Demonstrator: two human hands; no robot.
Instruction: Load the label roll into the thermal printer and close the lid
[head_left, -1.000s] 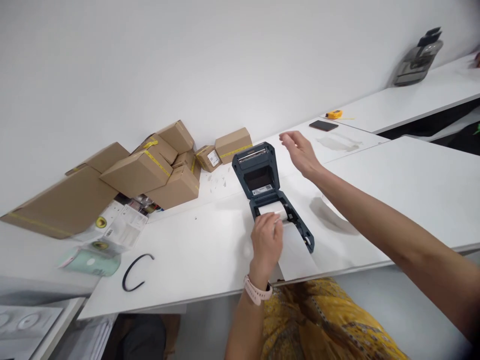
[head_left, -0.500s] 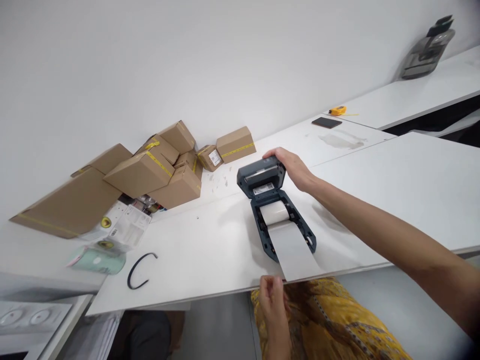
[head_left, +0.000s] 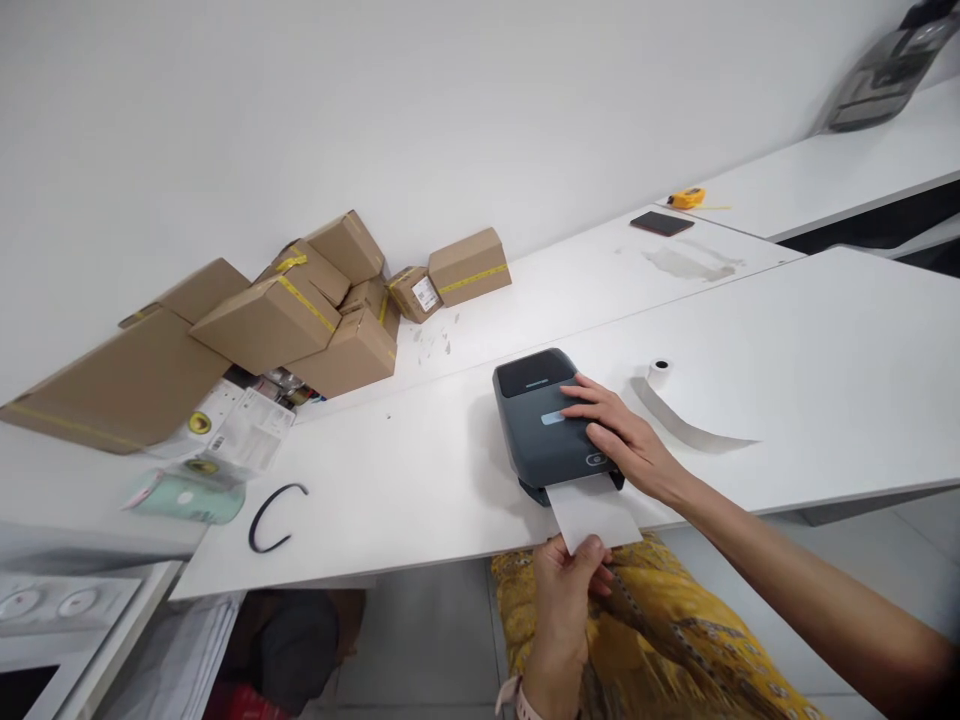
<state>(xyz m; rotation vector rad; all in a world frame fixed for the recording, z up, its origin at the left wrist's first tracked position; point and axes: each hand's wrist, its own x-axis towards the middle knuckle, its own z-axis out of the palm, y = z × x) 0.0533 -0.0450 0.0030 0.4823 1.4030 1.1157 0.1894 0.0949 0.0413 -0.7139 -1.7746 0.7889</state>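
Observation:
A dark grey label printer (head_left: 529, 435) stands on the white table with its lid down. From its front slot a white paper strip (head_left: 596, 512) sticks out toward the table's near edge. My left hand (head_left: 566, 580) pinches the end of that strip between thumb and fingers. Spread across the right part of the lid, my right hand (head_left: 619, 435) rests with its fingers apart, holding nothing. To the right lies a small white paper roll (head_left: 660, 372) with a curled tail of paper. The roll inside the printer is hidden.
Cardboard boxes (head_left: 270, 325) are piled against the wall at left. Nearer are a black curved band (head_left: 259, 525) and a mint-green pouch (head_left: 191, 498). A dark phone (head_left: 661, 222) and a yellow tape measure (head_left: 686, 198) lie at the back. The table's front edge (head_left: 420, 562) is close.
The printer lid has swung from raised to down. My right hand came down with it and now lies on top. My left hand has taken hold of the paper end.

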